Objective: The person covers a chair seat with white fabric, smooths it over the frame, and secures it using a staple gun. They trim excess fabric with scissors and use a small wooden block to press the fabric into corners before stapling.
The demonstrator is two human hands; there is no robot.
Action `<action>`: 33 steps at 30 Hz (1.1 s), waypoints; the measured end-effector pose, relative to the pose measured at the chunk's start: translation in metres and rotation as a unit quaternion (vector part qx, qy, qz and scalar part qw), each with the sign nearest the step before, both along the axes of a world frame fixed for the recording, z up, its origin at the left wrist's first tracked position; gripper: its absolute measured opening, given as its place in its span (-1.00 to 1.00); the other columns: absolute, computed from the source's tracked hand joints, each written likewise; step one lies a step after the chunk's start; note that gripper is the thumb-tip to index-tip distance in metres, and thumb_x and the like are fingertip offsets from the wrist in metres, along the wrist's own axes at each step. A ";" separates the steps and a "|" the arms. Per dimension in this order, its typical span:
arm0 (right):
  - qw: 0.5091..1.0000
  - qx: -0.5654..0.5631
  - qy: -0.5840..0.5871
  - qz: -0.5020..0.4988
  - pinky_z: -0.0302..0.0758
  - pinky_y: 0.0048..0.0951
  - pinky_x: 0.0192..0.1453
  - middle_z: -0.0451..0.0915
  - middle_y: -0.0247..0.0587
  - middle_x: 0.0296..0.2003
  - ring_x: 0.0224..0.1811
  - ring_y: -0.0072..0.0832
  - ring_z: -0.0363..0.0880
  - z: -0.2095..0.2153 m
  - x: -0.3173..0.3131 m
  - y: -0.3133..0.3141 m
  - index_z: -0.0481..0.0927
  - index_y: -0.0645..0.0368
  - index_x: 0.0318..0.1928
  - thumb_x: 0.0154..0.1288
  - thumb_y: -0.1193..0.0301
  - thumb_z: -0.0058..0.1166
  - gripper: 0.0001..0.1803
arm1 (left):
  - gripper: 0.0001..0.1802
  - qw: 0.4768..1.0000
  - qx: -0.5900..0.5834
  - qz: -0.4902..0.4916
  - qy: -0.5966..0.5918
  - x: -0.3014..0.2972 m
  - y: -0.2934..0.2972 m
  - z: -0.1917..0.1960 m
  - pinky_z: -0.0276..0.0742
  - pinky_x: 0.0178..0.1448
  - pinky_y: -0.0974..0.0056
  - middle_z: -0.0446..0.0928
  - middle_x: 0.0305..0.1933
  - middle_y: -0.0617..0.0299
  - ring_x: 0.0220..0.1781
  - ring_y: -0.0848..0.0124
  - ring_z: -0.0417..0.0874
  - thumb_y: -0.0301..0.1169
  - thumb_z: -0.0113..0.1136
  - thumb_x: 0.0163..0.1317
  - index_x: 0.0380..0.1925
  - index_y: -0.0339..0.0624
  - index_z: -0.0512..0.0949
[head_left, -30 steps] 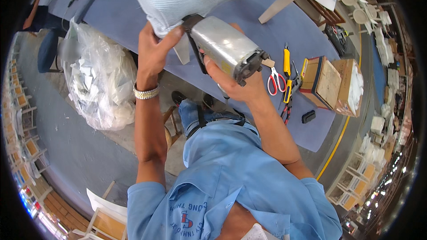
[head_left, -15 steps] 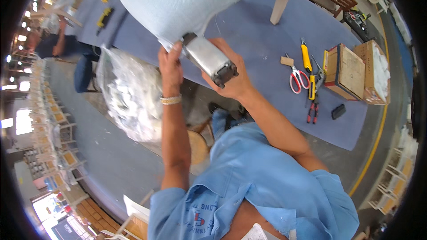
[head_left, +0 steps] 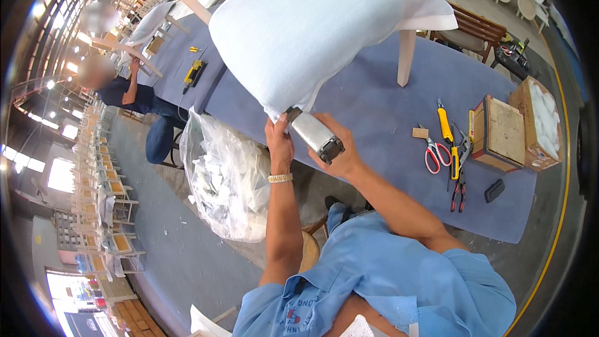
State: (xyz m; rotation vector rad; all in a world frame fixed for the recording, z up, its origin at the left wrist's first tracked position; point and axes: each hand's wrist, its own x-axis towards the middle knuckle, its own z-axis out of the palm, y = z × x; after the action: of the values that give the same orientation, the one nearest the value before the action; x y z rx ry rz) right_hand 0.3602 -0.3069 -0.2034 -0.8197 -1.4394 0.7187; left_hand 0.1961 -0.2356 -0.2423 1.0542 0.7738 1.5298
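Note:
A chair seat covered in pale whitish-blue fabric (head_left: 312,31) stands on the table, one of its pale legs (head_left: 405,56) showing. My right hand (head_left: 344,150) is wrapped round a staple gun (head_left: 315,132) with a silver body and black ends. The tool's far end meets the near corner of the seat, where the exact contact is hidden. At that same corner, my left hand (head_left: 279,143) has its fingers closed on the gathered fabric edge, beside the staple gun.
On the blue-covered table (head_left: 368,100) lie red-handled scissors (head_left: 437,155), a yellow-handled tool (head_left: 444,122), pliers (head_left: 458,193) and a black block (head_left: 494,191). Cardboard boxes (head_left: 499,131) stand right. A clear bag of scraps (head_left: 228,187) sits left; a co-worker (head_left: 134,97) is beyond.
The view has swung, so the seat, table and hands appear lower and farther right. Both hands and the staple gun are still at the seat's near corner.

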 end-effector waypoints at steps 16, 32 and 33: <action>0.998 -0.013 0.062 -0.020 0.59 -0.28 0.03 0.67 0.00 -0.05 -0.01 -0.02 0.69 -0.017 -0.015 -0.002 0.52 0.18 0.13 0.00 0.51 0.34 -0.41 | -0.39 0.995 -0.046 -0.082 -0.016 -0.016 -0.009 0.001 0.31 0.41 0.19 0.49 0.27 0.08 0.29 0.32 0.48 -0.20 0.21 0.43 0.31 -0.39 0.32; 0.994 0.090 0.041 -0.038 0.57 -0.29 0.11 0.63 0.00 -0.01 -0.02 -0.12 0.67 -0.043 -0.033 0.002 0.48 0.28 0.19 0.08 0.52 0.24 -0.41 | -0.43 0.997 -0.006 -0.082 -0.013 -0.017 -0.003 -0.012 0.35 0.41 0.25 0.50 0.27 0.14 0.27 0.39 0.48 -0.21 0.14 0.51 0.34 -0.37 0.32; 0.995 0.081 0.043 -0.033 0.56 -0.30 0.12 0.62 0.00 0.00 -0.01 -0.14 0.67 -0.043 -0.033 0.002 0.49 0.30 0.19 0.08 0.52 0.24 -0.41 | -0.41 0.997 -0.002 -0.079 -0.003 -0.016 -0.002 -0.012 0.32 0.43 0.24 0.48 0.29 0.13 0.29 0.38 0.47 -0.20 0.13 0.51 0.35 -0.37 0.30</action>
State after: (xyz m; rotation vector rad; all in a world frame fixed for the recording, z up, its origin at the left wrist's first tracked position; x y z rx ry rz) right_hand 0.3268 -0.3051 -0.2464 -0.7004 -1.3678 0.5717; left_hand 0.1796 -0.2380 -0.2543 1.0815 0.6715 1.3965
